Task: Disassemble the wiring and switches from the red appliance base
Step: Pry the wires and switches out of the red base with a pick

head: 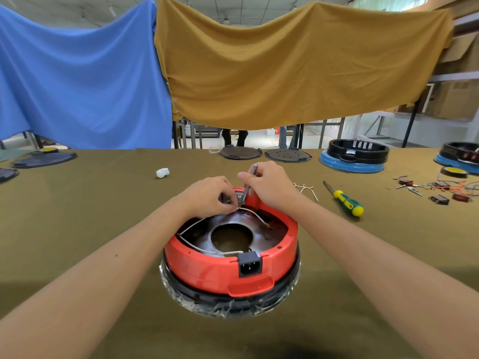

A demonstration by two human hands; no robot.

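Red appliance base [220,275] sat near table's front edge | left hand [207,195] pinched white wire [252,213] at far rim | right hand [269,187] gripped grey tool [250,180], tip down.

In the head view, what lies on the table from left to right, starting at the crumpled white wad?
Crumpled white wad → red appliance base → small loose white wires with metal ends → yellow-and-green-handled screwdriver → pile of removed switches and coloured wires.

Bare forearms, no sleeves, no gloves.
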